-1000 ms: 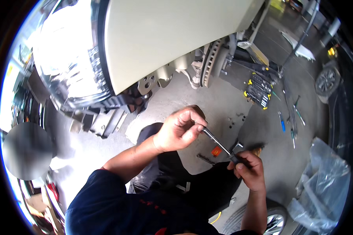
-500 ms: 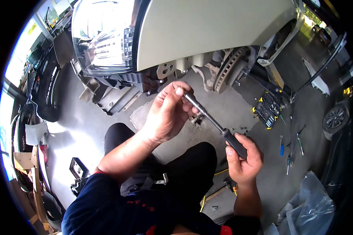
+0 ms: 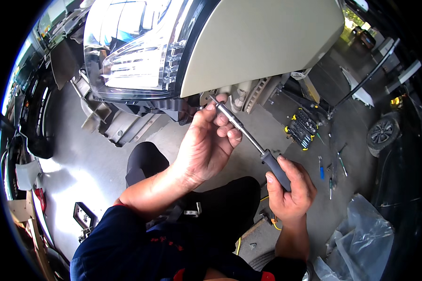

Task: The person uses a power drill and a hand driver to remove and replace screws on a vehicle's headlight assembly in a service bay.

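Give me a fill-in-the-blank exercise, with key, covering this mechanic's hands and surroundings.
1. The right hand grips the driver by its dark ____.
2. The left hand holds the driver's metal ____.
3. The black tool case on the floor has ____ corner pieces.
4. In the picture, the pale body panel lies to the ____ of the headlight.

Missing words: handle; shaft; yellow; right.

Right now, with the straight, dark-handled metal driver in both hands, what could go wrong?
The left hand grips the driver by its metal end, so a twist from the right hand might nip those fingers. The driver appears near the curved cream panel, depth unclear; a slip could scratch it.
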The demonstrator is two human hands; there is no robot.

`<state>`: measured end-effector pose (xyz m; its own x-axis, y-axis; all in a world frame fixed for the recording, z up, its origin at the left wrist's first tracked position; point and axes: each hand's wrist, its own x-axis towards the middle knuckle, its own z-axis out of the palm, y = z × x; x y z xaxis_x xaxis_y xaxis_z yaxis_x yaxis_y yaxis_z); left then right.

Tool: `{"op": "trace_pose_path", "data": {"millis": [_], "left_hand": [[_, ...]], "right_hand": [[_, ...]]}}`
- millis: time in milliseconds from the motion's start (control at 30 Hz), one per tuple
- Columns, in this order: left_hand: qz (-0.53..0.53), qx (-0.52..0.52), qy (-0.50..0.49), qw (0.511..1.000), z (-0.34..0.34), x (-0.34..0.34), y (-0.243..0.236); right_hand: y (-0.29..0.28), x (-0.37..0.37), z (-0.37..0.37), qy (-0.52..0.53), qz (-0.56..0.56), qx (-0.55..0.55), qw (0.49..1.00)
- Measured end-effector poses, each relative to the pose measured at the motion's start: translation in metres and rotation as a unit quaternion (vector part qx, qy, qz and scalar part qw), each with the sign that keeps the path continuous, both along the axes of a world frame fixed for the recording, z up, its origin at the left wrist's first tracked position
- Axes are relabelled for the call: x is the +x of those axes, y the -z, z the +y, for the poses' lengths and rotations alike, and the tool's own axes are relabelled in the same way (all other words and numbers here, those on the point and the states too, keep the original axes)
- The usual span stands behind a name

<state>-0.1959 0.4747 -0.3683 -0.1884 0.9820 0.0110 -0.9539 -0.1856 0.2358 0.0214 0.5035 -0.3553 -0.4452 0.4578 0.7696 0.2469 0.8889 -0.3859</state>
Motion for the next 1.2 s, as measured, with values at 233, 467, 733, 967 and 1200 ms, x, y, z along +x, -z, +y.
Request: {"op": "trace_pose_path", "data": {"millis": [233, 467, 733, 967, 1200], "left_hand": [[-0.041, 0.032, 0.063, 0.997, 0.003, -0.011, 0.001], [-0.065, 0.036, 0.084, 0.994, 0.002, -0.017, 0.008], [-0.055, 0.054, 0.078, 0.994, 0.006, -0.015, 0.010], [0.114, 0.099, 0.164, 0.975, 0.011, -0.045, 0.090], [-0.126, 0.092, 0.136, 0.978, 0.055, -0.098, 0.092]], "right_hand": [[-0.010, -0.009, -0.014, 0.060, -0.033, 0.014, 0.998], [-0.028, -0.019, -0.016, 0.093, -0.091, 0.019, 0.991], [-0.057, -0.010, -0.015, -0.003, 0.043, -0.546, 0.837], [-0.048, -0.023, -0.013, -0.026, 0.130, -0.450, 0.883], [-0.030, -0.019, -0.017, 0.056, 0.036, -0.358, 0.931]]}}
